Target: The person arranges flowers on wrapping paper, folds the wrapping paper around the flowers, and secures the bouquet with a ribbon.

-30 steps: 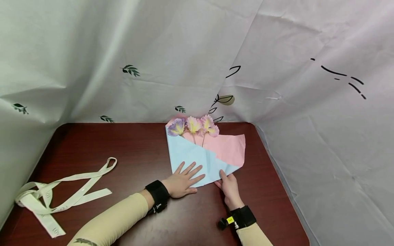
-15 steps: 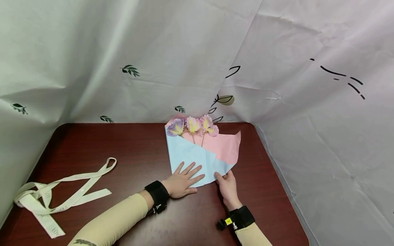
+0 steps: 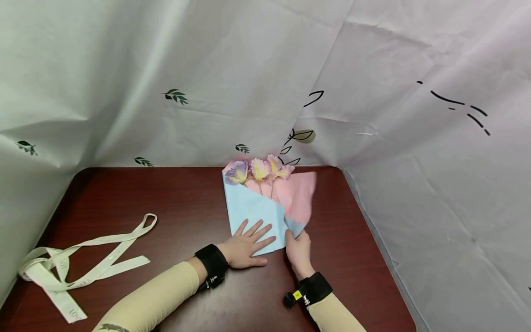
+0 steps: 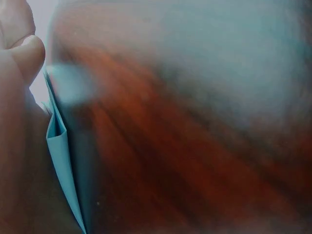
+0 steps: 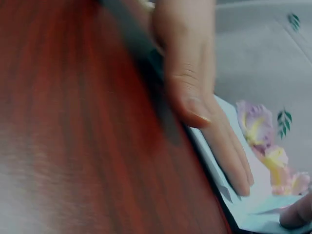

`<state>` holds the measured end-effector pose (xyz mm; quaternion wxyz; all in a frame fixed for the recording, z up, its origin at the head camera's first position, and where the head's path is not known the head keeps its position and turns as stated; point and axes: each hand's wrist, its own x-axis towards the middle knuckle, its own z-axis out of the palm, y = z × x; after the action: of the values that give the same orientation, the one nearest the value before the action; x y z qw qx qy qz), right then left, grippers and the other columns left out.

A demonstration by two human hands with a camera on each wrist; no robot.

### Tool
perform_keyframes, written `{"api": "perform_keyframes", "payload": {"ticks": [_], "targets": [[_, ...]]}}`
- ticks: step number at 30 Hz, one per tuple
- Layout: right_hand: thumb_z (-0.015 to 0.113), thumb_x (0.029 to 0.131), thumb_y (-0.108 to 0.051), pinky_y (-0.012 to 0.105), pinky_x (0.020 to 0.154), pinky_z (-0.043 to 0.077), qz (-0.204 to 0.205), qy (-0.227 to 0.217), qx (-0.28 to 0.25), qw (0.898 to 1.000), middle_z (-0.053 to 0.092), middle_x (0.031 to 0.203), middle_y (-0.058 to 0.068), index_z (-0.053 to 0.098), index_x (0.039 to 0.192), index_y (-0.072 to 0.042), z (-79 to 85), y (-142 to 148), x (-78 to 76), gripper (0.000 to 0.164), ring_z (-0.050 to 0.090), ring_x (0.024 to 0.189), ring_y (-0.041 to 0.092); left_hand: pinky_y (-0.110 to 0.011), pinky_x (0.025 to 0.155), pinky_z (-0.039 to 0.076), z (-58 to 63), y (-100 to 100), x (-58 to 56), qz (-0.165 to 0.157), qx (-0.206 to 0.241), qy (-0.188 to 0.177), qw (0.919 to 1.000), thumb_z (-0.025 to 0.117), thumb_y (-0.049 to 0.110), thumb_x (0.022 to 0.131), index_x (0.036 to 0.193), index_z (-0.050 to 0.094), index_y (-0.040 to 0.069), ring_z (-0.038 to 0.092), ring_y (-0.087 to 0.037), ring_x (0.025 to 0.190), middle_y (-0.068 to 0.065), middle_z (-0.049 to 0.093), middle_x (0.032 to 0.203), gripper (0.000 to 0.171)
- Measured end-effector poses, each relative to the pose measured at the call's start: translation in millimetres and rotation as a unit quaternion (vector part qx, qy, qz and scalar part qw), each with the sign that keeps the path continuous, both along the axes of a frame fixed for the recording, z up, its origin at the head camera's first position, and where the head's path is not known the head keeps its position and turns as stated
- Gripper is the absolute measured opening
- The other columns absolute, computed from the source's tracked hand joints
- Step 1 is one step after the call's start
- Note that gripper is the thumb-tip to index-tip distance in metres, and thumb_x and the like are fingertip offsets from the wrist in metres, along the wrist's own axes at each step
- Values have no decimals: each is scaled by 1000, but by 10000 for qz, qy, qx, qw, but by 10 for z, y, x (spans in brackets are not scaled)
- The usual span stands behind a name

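Three artificial flowers (image 3: 260, 169), one purple and the others pink and yellow, lie in wrapping paper (image 3: 255, 203) that is light blue on the outside and pink inside. My left hand (image 3: 247, 244) rests flat on the blue paper with its fingers spread. At the lower right edge, my right hand (image 3: 297, 249) pinches the paper, thumb on top. Its pink flap (image 3: 300, 193) stands lifted at the right of the flowers. In the right wrist view the left hand (image 5: 187, 73) lies along the blue paper, and the tip of the right thumb (image 5: 297, 213) shows at the corner.
A tangled cream ribbon (image 3: 62, 276) with printed letters lies on the left of the dark red wooden table (image 3: 166, 193). A whitish curtain (image 3: 232, 74) with leaf prints hangs behind the table and along its sides.
My right hand has moved left, bringing the right side of the paper inward. The pink flap has narrowed and risen, and the rightmost flower has shifted slightly. The left hand has stayed in place.
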<state>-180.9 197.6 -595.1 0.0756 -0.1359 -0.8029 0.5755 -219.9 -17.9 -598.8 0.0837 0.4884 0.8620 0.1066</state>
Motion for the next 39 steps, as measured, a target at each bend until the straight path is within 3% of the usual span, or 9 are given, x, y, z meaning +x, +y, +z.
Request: {"api": "perform_keyframes", "payload": {"ticks": [2,3,6,9,14,18,23,30,39], "targets": [[53,105,-13,36,77,49,218,146,494,9984,72,105,15,68,126,-12,11,-45,28,26,64,78,26,-67,117,8,19,-1,5,-12,-53,12,10000,36,64,103,163,21,25,3,-36,156,-8,6,170,73],[52,105,-12,36,80,50,385,244,751,9961,72,112,15,67,132,-15,15,-67,38,31,67,83,27,-67,117,8,30,-2,7,-8,-80,11,10000,36,64,103,163,21,25,3,-36,156,-8,6,170,74],[49,104,-3,41,96,51,1044,576,1315,9841,55,148,12,50,151,-25,6,-117,46,52,64,117,26,-66,118,8,62,-2,11,48,-188,-30,9998,36,65,102,163,21,26,3,-35,156,-7,7,170,74],[44,103,5,46,107,44,1626,814,1750,9676,30,164,10,33,159,-27,-29,-140,53,66,38,144,25,-65,119,6,47,4,9,143,-249,-182,9994,37,65,102,163,23,26,3,-33,156,-6,12,170,73],[38,104,7,47,110,40,1977,826,2415,9464,27,165,10,33,159,-20,-68,-115,91,62,32,148,27,-62,119,0,-3,15,4,306,-322,-416,9981,36,68,101,161,27,29,5,-29,156,-6,18,168,73],[41,106,3,48,113,36,2320,842,2771,9286,30,163,11,38,157,-15,-49,-121,115,55,30,149,32,-60,120,3,-12,9,7,437,-333,-517,9971,39,70,99,160,29,32,11,-28,155,-4,24,167,73],[45,105,1,47,111,39,2643,833,3051,9111,33,162,8,38,157,-18,-17,-159,120,56,32,149,31,-60,120,5,22,0,12,466,-408,-586,9964,40,71,98,160,31,31,14,-24,154,1,26,166,74],[51,97,11,47,105,46,2802,946,3621,8840,36,161,7,38,158,-20,20,-195,127,69,37,146,32,-58,120,10,9,-1,9,400,-334,-578,9970,43,69,98,159,35,29,14,-23,154,0,25,166,73],[53,91,15,42,99,51,2826,1219,3993,8636,38,161,6,37,159,-20,6,-259,144,78,41,144,29,-54,120,17,21,-17,7,349,-207,-628,9972,51,61,98,158,39,22,20,-24,152,-3,28,165,72]]}}
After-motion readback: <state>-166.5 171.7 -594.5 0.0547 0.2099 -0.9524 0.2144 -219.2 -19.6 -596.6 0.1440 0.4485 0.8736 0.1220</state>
